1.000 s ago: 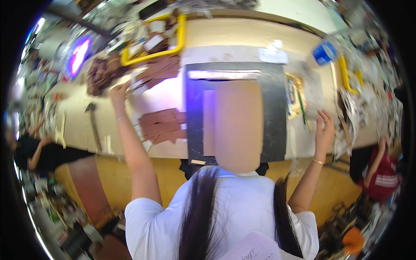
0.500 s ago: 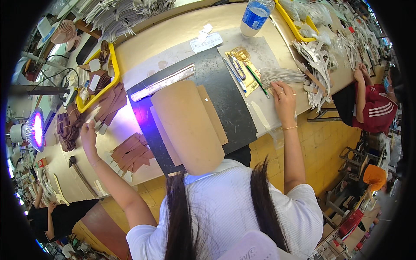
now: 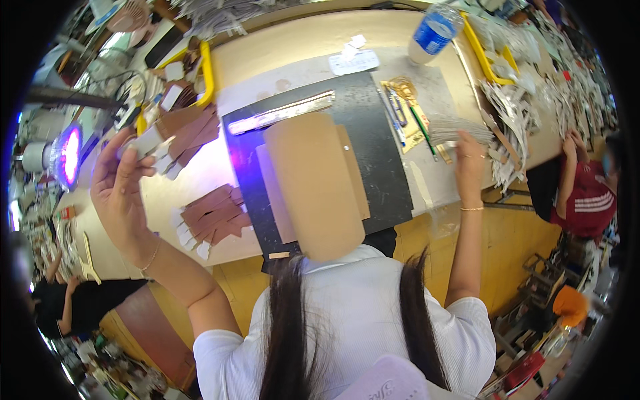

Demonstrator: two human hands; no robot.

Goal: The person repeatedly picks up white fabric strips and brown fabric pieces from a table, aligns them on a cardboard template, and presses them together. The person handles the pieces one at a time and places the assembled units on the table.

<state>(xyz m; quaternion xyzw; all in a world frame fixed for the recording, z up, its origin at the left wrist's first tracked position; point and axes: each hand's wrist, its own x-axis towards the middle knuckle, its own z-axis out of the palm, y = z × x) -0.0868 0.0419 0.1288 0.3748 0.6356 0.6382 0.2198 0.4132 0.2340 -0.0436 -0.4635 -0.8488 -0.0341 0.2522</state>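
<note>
Left of black mat (image 3: pixel 383 147), our left hand (image 3: pixel 123 187) pinches brown strip (image 3: pixel 177 121); right of it, our right hand (image 3: pixel 471 163) meets grey strips (image 3: pixel 453 127), grip unclear. Best we pinch lightly, avoiding creases.

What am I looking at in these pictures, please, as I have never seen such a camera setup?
There is no machine: these are a person's bare hands, all seen through one wide fisheye camera worn on the head, which bends straight edges. On the table lie a black mat, partly hidden by a tan panel, and brown strips; a bottle stands beyond. The left hand holds a pale piece. The right hand is at a bundle of grey strips; whether it grips them is unclear.
</note>
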